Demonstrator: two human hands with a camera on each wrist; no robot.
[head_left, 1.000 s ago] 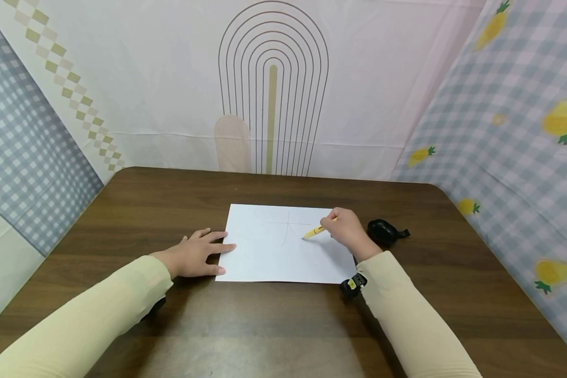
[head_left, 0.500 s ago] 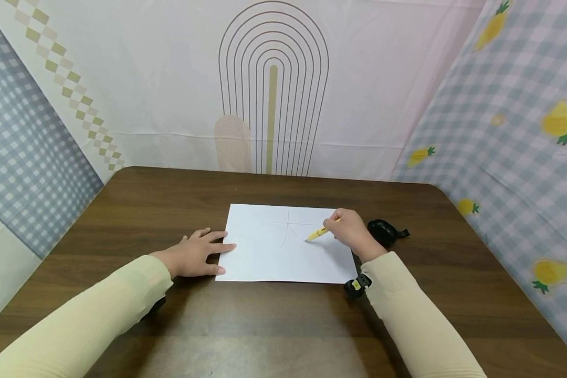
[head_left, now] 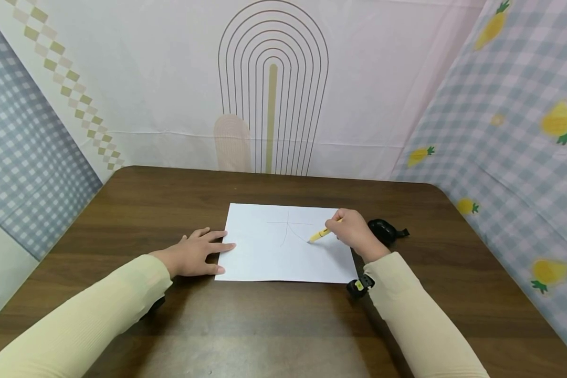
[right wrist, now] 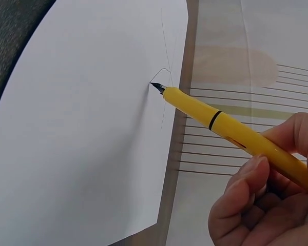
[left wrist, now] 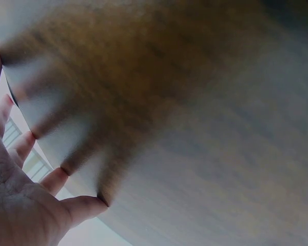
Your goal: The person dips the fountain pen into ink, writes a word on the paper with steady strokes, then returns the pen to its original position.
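A white sheet of paper lies on the brown table, marked with thin dark lines: a horizontal stroke, a vertical one that bends left at its foot, and a slanting stroke down to the right. My right hand pinches a yellow fountain pen between thumb and fingers. The pen's dark nib touches the paper at the lower end of the slanting stroke. With fingers spread, my left hand rests at the sheet's left edge, some fingertips on the paper. In the left wrist view the left hand shows its spread fingers against the tabletop.
A black rounded object with a short strap lies on the table, just right of my right hand. A patterned white cloth hangs behind the table. Checked cloth hangs along the right side.
My right hand has moved slightly right and down with the fountain pen, and the slanting stroke has grown longer. The left hand and the paper stay in place.
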